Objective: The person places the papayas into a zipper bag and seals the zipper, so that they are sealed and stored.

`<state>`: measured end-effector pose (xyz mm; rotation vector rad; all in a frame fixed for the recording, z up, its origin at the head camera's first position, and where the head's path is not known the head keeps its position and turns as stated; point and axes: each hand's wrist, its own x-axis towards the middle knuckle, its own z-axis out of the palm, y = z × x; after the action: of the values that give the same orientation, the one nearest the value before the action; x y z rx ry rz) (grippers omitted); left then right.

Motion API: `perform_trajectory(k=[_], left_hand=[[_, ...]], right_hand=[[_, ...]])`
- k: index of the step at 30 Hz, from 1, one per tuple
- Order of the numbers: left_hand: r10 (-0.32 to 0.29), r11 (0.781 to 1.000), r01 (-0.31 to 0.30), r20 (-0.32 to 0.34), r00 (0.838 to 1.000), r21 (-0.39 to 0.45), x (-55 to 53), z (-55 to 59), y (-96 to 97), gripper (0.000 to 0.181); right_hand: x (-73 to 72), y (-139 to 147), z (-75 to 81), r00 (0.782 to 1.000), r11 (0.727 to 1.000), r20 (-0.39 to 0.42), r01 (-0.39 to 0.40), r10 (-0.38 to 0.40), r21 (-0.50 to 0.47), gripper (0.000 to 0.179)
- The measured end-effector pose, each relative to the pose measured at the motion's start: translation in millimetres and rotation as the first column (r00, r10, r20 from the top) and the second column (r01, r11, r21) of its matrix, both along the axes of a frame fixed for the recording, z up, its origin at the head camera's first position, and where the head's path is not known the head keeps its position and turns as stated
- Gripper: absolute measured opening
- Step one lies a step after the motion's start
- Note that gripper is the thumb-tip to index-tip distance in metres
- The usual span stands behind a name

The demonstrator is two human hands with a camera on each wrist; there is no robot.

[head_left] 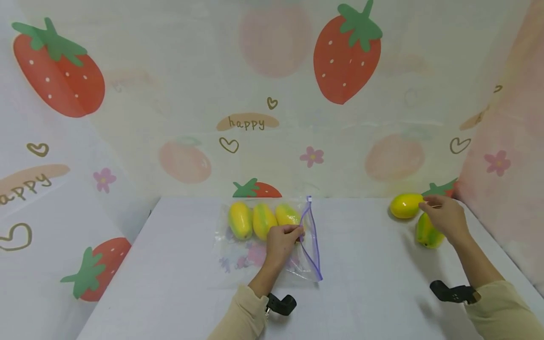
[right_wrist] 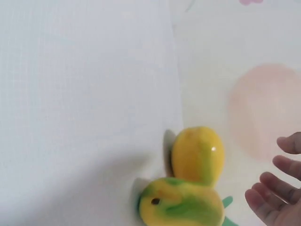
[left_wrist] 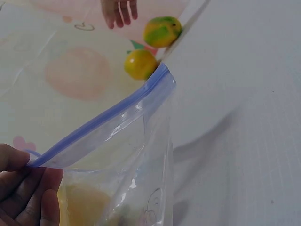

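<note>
A clear zip bag [head_left: 242, 257] with a purple zip edge lies at the middle of the table, holding several yellow-green mangoes [head_left: 240, 221]. My left hand [head_left: 280, 241] pinches the purple edge [left_wrist: 101, 120] between thumb and fingers, and the bag's mouth stands partly apart at the right. At the table's far right, two loose mangoes lie close together, a yellow one [head_left: 405, 206] and a greener one [head_left: 428, 231]. Over these hovers my right hand [head_left: 448, 217]. In the right wrist view its fingers [right_wrist: 277, 188] are spread, apart from both mangoes, and hold nothing.
The white table [head_left: 170, 264] meets a printed backdrop [head_left: 191, 94] with strawberries at its far edge. A side panel stands on the left and a pink one on the right, near the loose mangoes. Each wrist wears a black camera mount [head_left: 282, 304].
</note>
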<state>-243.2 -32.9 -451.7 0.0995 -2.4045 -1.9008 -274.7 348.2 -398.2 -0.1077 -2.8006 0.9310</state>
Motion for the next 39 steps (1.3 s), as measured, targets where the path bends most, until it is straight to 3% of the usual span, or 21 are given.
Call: perform_trajectory(k=[6, 13, 21, 28, 39], left_hand=[[0.011, 1.000, -0.011, 0.001, 1.000, 0.010, 0.3, -0.1, 0.8, 0.021], [0.016, 1.000, -0.016, 0.007, 1.000, -0.004, -0.1, 0.2, 1.2, 0.022], [0.015, 1.000, -0.015, 0.009, 1.000, 0.012, 0.9, 0.7, 0.7, 0.022], [0.014, 0.999, -0.015, 0.014, 1.000, 0.034, 0.0, -1.3, 0.5, 0.022], [0.011, 0.999, -0.012, 0.033, 0.999, 0.030, -1.5, -2.8, -0.6, 0.023]], right_hand=[[3.2, 12.4, -6.8, 0.996, 0.995, -0.007, 0.087, -0.086, 0.039, 0.049], [7.8, 21.1, -12.9, 0.984, 0.985, 0.078, 0.153, -0.159, 0.085, 0.059], [8.4, 23.3, -22.2, 0.935, 0.969, 0.256, 0.232, -0.246, 0.083, 0.090], [11.6, 18.4, -29.6, 0.900, 0.952, 0.319, 0.306, -0.297, 0.021, 0.088], [9.5, 19.9, -40.8, 0.904, 0.942, 0.289, 0.335, -0.314, -0.024, 0.086]])
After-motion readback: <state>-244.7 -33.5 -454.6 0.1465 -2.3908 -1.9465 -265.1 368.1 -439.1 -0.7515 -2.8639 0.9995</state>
